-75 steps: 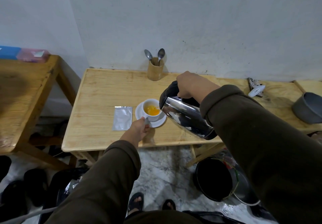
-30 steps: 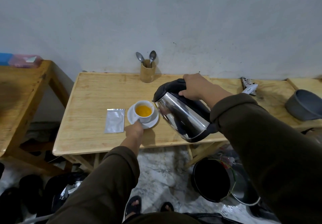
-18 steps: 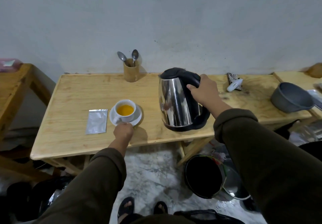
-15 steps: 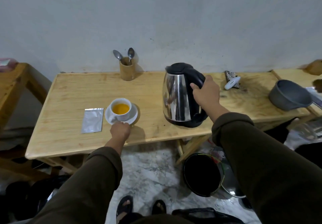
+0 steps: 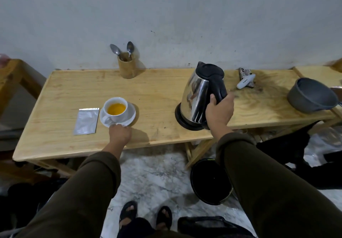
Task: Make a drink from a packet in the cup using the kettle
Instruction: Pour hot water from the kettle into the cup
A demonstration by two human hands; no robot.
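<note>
Two hands work the table (image 5: 61,139): left hand (image 5: 120,133) pinches the saucer (image 5: 130,117) rim, cup (image 5: 115,109) at its twelve o'clock; right hand (image 5: 219,111) wraps the kettle (image 5: 197,93) handle, packet (image 5: 86,121) at nine.

Dark olive long sleeves (image 5: 277,191), black sandals (image 5: 129,212)

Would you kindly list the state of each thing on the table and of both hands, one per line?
kettle: upright on the table, lid shut
right hand: gripping the kettle handle
cup: on its saucer, holding orange liquid
saucer: flat on the table
left hand: fingers touching the saucer rim
packet: lying flat
spoons: standing in the wooden holder
grey bowl: tilted
</note>
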